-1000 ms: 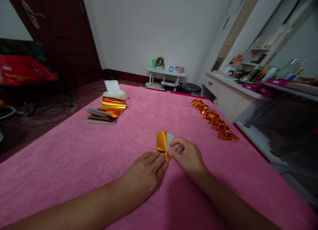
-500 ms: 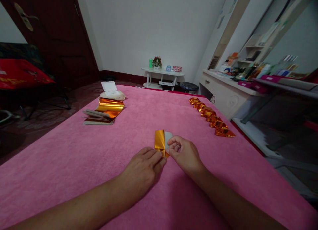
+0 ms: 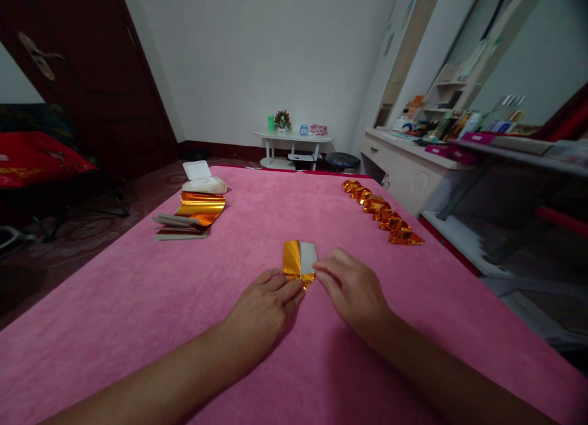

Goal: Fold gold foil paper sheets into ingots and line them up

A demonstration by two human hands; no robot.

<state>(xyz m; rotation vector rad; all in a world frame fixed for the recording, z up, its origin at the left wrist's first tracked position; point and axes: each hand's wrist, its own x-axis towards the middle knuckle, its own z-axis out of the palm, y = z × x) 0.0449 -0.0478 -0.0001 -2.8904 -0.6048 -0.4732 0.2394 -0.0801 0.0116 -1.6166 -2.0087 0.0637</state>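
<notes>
A small folded sheet of gold foil paper lies on the pink cloth in front of me. Its left part shows gold, its upper right part the grey back, and its lower end is folded in towards a point. My left hand lies flat, fingers stretched out, the fingertips pressing on the paper's lower left edge. My right hand has thumb and forefinger closed at the paper's right edge, near the lower fold. Its other fingers are curled.
A stack of gold foil sheets lies at the left, with an opened white packet behind it. Several folded gold foil pieces stand in a row at the right. The pink cloth covers the table. A white dresser stands beyond the right edge.
My right fingers have moved from the paper's middle fold out to its right edge, uncovering more grey back. My left hand stays pressed in place. The view has shifted slightly.
</notes>
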